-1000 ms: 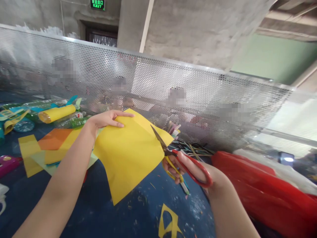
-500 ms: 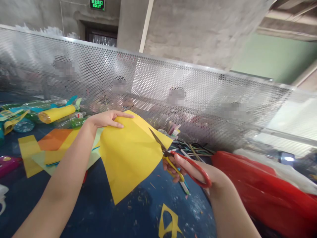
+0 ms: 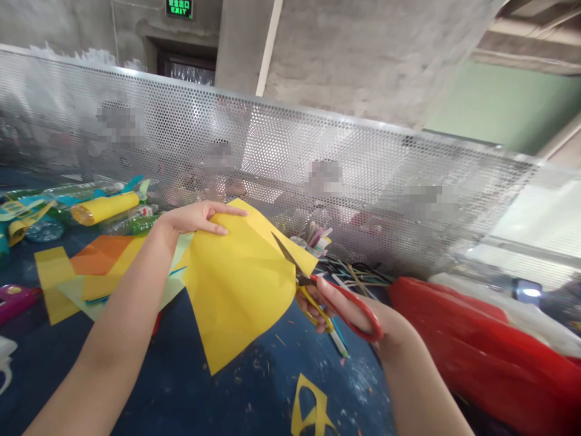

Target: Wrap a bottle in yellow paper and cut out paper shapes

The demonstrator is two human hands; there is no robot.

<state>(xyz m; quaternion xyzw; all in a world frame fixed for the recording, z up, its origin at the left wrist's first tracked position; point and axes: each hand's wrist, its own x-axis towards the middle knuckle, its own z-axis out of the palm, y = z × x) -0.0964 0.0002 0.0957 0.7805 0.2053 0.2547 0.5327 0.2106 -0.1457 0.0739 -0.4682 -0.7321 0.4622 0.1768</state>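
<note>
My left hand (image 3: 196,218) pinches the top edge of a yellow paper sheet (image 3: 240,284) and holds it up over the dark blue table (image 3: 181,381). My right hand (image 3: 345,309) grips red-and-yellow-handled scissors (image 3: 336,300). Their blades cut into the sheet's right edge near its upper corner. My fingers sit through the handle loops.
Orange, yellow and pale green sheets (image 3: 95,266) lie at the left, with a rolled yellow tube (image 3: 105,208) and plastic bottles behind. A yellow offcut (image 3: 311,406) lies near the front. A red plastic bag (image 3: 481,351) fills the right. A perforated metal screen (image 3: 290,163) closes off the back.
The scissors have moved a little left and deeper into the sheet's right edge. The sheet has shifted slightly; my left hand stays in place.
</note>
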